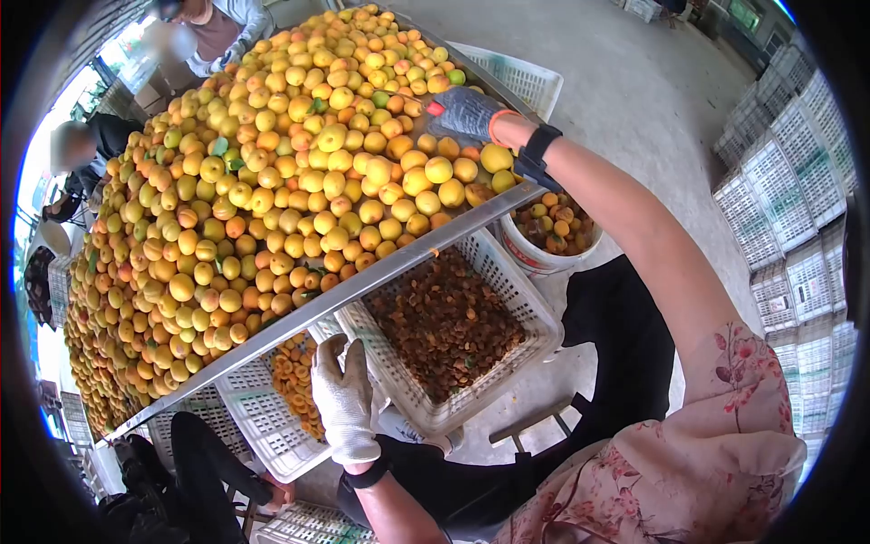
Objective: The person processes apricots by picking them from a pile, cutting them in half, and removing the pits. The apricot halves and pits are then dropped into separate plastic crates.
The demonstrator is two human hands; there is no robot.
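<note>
Apricots in a yellow-orange heap [272, 199] are crowding the steel table rim [408, 254]. The grey-gloved right hand [467, 111] is pressing the heap's far edge, grip impossible to tell; the white-gloved left hand [344, 399], fingers spread, is resting below the heap. A nudge may be spilling fruit over.

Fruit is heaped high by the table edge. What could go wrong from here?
The grey-gloved right hand rests on the heaped yellow-orange apricots beside the metal table rim; loosened fruit could roll off. It might drop into the white plastic crate of brown pits below, mixing them. The white-gloved left hand sits just under that rim and may get hit.
</note>
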